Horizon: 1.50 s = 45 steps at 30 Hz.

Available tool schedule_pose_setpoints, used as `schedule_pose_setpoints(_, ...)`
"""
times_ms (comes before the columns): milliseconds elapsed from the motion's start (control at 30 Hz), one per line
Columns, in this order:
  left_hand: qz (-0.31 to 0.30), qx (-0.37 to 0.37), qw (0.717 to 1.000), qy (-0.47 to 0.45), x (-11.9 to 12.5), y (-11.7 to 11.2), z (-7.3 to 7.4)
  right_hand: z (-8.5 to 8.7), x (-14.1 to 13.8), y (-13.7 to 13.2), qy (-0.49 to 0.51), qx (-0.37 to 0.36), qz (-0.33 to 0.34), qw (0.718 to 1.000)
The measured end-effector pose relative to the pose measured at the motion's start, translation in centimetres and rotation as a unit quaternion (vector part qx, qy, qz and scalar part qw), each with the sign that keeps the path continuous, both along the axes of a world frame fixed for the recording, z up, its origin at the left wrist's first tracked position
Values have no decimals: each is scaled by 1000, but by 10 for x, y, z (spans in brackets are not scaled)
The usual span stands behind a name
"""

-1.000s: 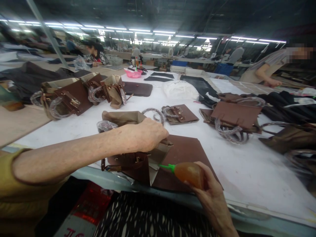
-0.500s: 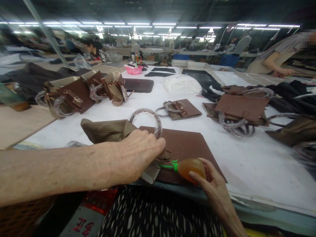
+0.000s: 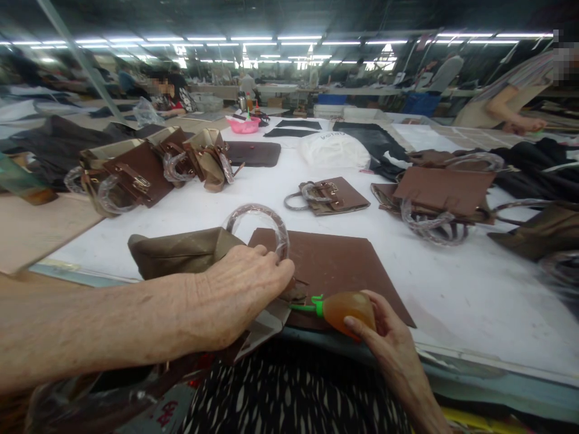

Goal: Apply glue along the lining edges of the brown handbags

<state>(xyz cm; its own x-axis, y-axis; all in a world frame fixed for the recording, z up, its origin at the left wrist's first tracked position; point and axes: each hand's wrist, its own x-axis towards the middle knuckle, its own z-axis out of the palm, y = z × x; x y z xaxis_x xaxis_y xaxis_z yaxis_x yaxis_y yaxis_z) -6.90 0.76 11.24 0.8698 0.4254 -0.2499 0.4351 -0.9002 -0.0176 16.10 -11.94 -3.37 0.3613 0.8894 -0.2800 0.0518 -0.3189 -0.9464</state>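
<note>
Squeeze bottle (image 3: 347, 310) sits gripped in the right hand (image 3: 388, 325), green nozzle (image 3: 304, 308) beside the handbag (image 3: 181, 252) the left hand (image 3: 248, 278) clutches.

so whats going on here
A person is at work on a bag at the table's near edge. The left hand grips it, while the right hand holds a bottle, its green nozzle aimed at the bag; whether it touches is unclear. A flat brown panel lies beneath the bottle, and more bags are farther back.
</note>
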Motion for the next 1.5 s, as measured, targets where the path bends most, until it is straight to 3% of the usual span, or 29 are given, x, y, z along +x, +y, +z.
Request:
schedule_pose_setpoints(133,16,-11,1000,-6,-6,-3,-2,7,-2,-5,-20,-7,23,1000)
schedule_pose_setpoints(400,30,-50,998,28,-15,-9,11,22,-8,-3,24,0,11,1000)
schedule_pose_setpoints(533,34,29,999,1,-20,0,13,26,-7,4,21,10,-30,999)
schedule_pose_setpoints(667,52,143,988,-28,-18,15,26,28,-3,13,57,29,-62,996)
schedule_pose_setpoints(833,43,177,983,5,-3,21,41,24,3,25,82,67,-90,990)
schedule_pose_setpoints(900,30,176,984,0,2,21,35,22,5,31,64,82,-90,991)
schedule_pose_setpoints(1133,33,99,994,-28,11,19,-9,14,5,58,-19,115,-87,989)
schedule_pose_setpoints(1500,40,77,996,-35,10,27,-15,5,3,83,-120,120,-111,979)
